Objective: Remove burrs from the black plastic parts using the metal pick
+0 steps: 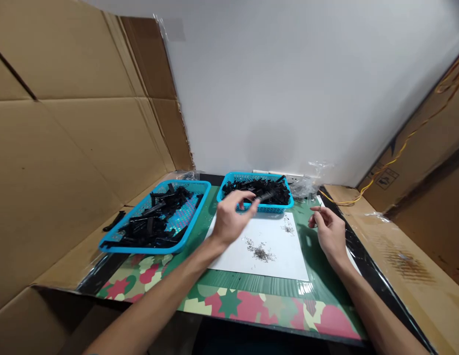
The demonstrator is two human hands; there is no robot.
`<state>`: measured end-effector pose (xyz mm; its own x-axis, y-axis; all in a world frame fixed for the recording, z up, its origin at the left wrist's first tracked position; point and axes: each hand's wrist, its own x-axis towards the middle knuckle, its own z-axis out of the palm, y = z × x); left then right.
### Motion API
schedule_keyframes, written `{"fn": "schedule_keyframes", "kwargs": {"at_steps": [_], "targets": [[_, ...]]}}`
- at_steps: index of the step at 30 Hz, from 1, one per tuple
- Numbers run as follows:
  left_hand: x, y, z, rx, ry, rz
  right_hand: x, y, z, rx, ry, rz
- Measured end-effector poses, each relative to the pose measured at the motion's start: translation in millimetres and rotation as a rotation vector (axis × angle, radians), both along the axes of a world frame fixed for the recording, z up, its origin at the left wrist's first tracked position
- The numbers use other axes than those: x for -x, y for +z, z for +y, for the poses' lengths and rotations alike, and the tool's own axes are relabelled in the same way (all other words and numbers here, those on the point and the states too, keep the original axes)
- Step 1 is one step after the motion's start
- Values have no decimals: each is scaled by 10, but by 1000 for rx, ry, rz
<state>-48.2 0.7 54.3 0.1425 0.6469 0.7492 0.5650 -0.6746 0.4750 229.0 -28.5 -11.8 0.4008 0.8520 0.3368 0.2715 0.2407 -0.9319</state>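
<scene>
My left hand (249, 199) grasps 1 black piece (266, 196), blurred, in front of the far basket (264, 209). My right hand (315, 217) is pinched closed over the mat (314, 268), right of the paper (229, 259); I can't tell what it grasps, if anything. 2 wire piles, the near pile (262, 253) and the far pile (288, 229), lie on the paper.

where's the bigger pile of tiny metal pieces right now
In the head view, the bigger pile lies near the middle of the white sheet, nearer you than the smaller pile.
</scene>
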Motion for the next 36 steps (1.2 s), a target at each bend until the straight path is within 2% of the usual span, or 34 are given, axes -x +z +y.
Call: {"fn": "schedule_keyframes", "kwargs": {"at_steps": [2,4,7,10,13,16,18,21,24,27,29,34,36], "targets": [[135,165,197,77,197,-3,-61,-25,44,43,11,-31],[246,255,395,160,336,23,-73,-39,63,77,27,-113],[314,249,596,286,418,145,-48,-45,64,155,80,-330],[285,176,649,327,417,266,-29,-45,58,229,159,-471],[278,173,593,335,393,300,-33,-34,51,267,217,-506],[405,290,493,366,396,309,-46,-10,33,294,279,-526],[587,403,434,380,424,312,-56,6,15,317,321,-541],[981,548,367,382,493,345,-79,11,-8,331,357,-565],[1417,608,285,506,534,446,-118,-7,-15,312,391,-595],[1746,588,168,623,478,523,-158,-40,-13,336,439,-621],[1869,544,90,672,427,550,-178,-64,-17,355,462,-621],[1960,393,-41,788,271,617,-204,-117,-42,358,495,-601],[1968,335,-71,830,271,675,-208,-126,-52,329,492,-591]]}}
